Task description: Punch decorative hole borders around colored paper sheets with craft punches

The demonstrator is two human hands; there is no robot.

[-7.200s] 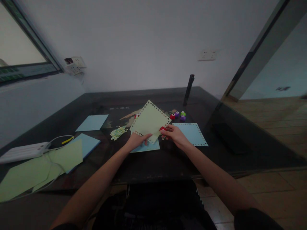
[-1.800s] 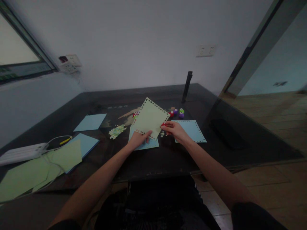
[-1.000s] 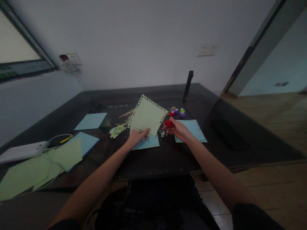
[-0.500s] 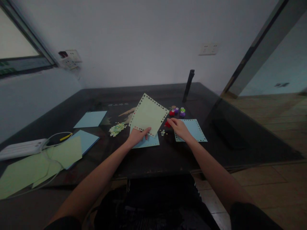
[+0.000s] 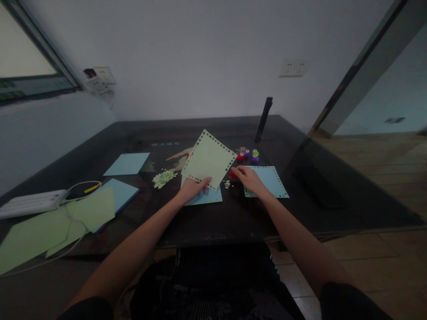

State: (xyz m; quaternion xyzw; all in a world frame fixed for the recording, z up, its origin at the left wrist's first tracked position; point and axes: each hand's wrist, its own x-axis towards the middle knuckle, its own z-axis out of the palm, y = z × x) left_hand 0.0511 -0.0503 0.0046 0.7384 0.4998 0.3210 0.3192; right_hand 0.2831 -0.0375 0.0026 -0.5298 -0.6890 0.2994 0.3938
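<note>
My left hand (image 5: 195, 186) pinches the lower edge of a pale green sheet of paper (image 5: 210, 161), tilted up, with rows of small punched shapes along its edges. Beneath it lies a light blue sheet (image 5: 208, 197), partly hidden. My right hand (image 5: 248, 178) is closed on a small red paper punch (image 5: 233, 174), mostly covered by the fingers, close to the green sheet's right corner. Whether the paper sits inside the punch I cannot tell. Another blue sheet (image 5: 270, 180) with a punched border lies under my right wrist. Punched-out bits (image 5: 227, 184) are scattered between my hands.
Behind my right hand stand several red, purple and green punches with eyes (image 5: 255, 158). A heap of paper bits (image 5: 164, 178) lies left. Further left are a blue sheet (image 5: 127, 164), green sheets (image 5: 40, 229) and a white power strip (image 5: 31, 203). A black upright object (image 5: 264, 119) stands at the back.
The whole view has shifted slightly. My right hand with the red punch stays almost in place beside the green sheet, which has barely moved.
</note>
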